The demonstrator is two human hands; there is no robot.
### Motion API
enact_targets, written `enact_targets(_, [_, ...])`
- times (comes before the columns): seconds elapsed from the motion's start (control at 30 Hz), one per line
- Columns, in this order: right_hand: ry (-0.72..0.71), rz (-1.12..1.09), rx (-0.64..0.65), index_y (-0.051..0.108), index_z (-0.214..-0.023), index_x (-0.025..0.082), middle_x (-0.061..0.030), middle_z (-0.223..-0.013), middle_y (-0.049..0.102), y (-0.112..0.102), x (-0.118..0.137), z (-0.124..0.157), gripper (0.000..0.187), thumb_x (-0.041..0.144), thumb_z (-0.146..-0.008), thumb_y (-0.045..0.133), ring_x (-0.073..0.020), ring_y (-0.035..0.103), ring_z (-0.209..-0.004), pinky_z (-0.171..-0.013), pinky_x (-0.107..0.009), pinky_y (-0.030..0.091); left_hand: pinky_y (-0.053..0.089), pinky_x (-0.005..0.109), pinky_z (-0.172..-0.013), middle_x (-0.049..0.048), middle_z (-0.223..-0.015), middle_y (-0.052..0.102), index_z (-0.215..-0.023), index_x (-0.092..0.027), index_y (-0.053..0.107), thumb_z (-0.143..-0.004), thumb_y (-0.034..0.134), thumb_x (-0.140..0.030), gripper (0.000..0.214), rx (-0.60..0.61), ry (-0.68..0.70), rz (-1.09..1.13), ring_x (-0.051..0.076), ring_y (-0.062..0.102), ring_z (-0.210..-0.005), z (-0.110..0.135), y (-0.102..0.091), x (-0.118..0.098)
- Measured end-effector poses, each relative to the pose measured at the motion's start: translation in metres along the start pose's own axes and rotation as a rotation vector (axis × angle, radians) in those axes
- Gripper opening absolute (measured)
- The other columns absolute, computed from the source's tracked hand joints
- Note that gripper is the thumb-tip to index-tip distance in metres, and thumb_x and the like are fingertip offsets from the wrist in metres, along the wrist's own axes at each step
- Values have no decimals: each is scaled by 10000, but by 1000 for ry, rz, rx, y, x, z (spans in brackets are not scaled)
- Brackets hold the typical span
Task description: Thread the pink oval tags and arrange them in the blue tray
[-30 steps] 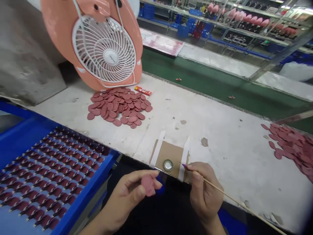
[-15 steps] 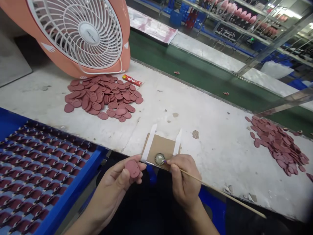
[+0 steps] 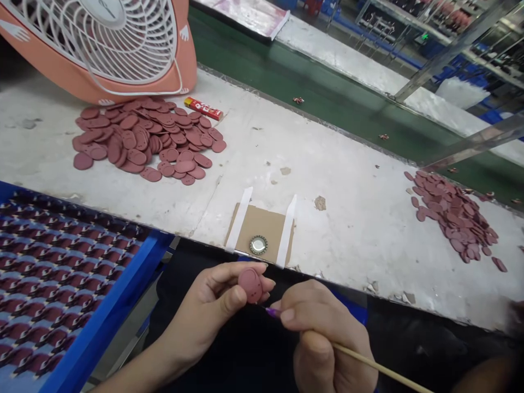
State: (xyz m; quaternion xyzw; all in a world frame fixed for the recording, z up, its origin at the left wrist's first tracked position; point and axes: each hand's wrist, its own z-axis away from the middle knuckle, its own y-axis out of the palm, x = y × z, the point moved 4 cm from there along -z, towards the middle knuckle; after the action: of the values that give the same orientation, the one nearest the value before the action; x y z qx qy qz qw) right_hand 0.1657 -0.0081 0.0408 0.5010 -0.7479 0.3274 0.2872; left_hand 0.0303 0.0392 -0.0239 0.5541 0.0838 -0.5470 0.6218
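Note:
My left hand (image 3: pixel 219 305) pinches a dull-red oval disc (image 3: pixel 250 284) with small dark dots near its lower edge; another disc edge seems to show behind it. In my right hand (image 3: pixel 327 333) is a thin wooden stick (image 3: pixel 380 369) with a purple part (image 3: pixel 271 311) and a fine tip. That tip is close to the disc's lower edge; whether it touches, I cannot tell. Just beyond my hands, a bottle cap (image 3: pixel 258 245) with something pale and shiny inside lies on a piece of cardboard (image 3: pixel 265 224), fixed with white tape strips (image 3: pixel 287 229).
A heap of similar discs (image 3: pixel 143 139) lies at left below an orange fan (image 3: pixel 135 90), beside a small red-and-yellow box (image 3: pixel 203 108). A second heap (image 3: pixel 454 213) is at right. A blue tray (image 3: pixel 118 295) with printed pieces stands lower left. Behind runs a green belt (image 3: pixel 347 101).
My right hand has drawn the stick's tip away from the bottle cap and down to the disc. My left hand has moved right with the disc. The view has shifted.

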Motion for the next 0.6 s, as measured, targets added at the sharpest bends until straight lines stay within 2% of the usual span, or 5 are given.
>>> enact_targets(0.1, [25, -70, 20, 619, -1050, 65, -72, -860, 618, 0, -1, 2, 198, 162, -1079, 448, -166, 635, -772, -651, -294, 572, 560, 173, -766, 12, -851, 830, -978, -284, 812, -759, 804, -421, 258, 16, 14, -13, 141, 743, -796, 1, 2, -1])
enact_targets(0.27, [55, -57, 27, 624, -1050, 85, -76, -863, 619, -1, -4, 2, 186, 163, -1069, 456, -176, 629, -764, -633, -301, 561, 553, 149, -766, -1, -867, 830, -999, -295, 805, -781, 788, -407, 246, 36, 25, -16, 125, 743, -800, 1, 3, -1])
enact_targets(0.43, [70, -28, 95, 616, -1069, 116, -69, -863, 631, 0, -5, 1, 192, 170, -1072, 432, -178, 631, -774, -647, -304, 571, 551, 144, -776, -13, -898, 830, -1022, -307, 796, -820, 758, -381, 219, 87, 46, -4, 122, 749, -822, 1, 2, -1])
enact_targets(0.6, [76, -1, 99, 600, -1052, 120, -62, -855, 626, 0, -4, 2, 193, 180, -1081, 419, -168, 630, -753, -632, -297, 555, 558, 152, -771, -4, -887, 831, -1014, -302, 800, -807, 769, -393, 228, 59, 37, -13, 132, 752, -820, 1, 0, 1])
